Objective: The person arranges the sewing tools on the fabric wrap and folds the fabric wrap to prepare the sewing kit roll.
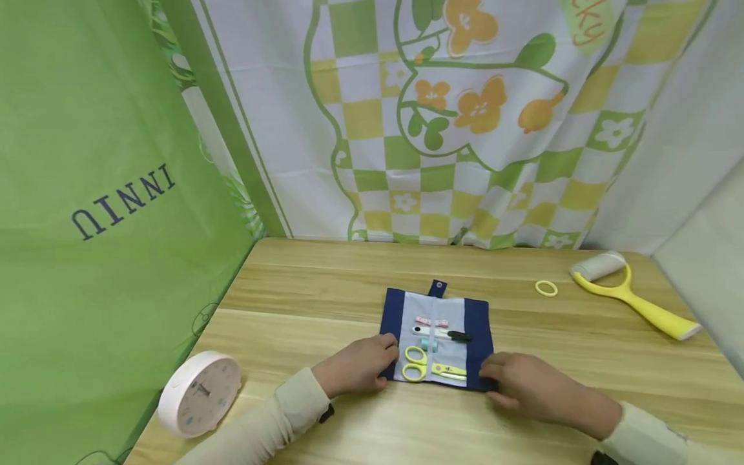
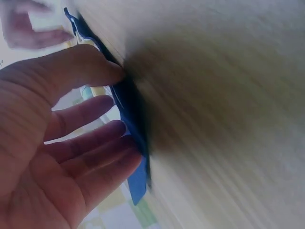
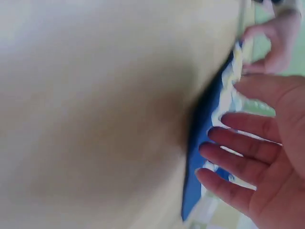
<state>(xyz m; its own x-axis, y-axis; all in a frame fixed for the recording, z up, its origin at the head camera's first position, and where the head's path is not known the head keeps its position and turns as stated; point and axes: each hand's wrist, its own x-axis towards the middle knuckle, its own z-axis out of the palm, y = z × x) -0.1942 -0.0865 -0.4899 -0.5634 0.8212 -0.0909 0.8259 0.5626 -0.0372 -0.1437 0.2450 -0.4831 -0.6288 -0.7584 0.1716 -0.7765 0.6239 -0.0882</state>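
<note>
An unfolded navy sewing kit (image 1: pixel 478 323) lies on the table, its snap tab (image 1: pixel 438 289) pointing away. Yellow scissors (image 1: pixel 423 369), a teal thread spool (image 1: pixel 429 345), a white tool with a black end (image 1: pixel 433 332) and a pink folded strip (image 1: pixel 431 321) are held across its pale-grey lining. My left hand (image 1: pixel 361 363) rests at the kit's left edge, thumb and fingertips against the navy cloth in the left wrist view. At the right edge is my right hand (image 1: pixel 526 391), its fingers (image 3: pixel 238 160) extended and spread along the kit in the right wrist view.
A white round clock (image 1: pixel 200 394) stands at the table's left front. Toward the back right lie a yellow-handled lint roller (image 1: pixel 630 294) and a small yellow ring (image 1: pixel 546 288). A patterned curtain (image 1: pixel 465 161) hangs behind the table, a green one (image 1: pixel 104 278) on the left.
</note>
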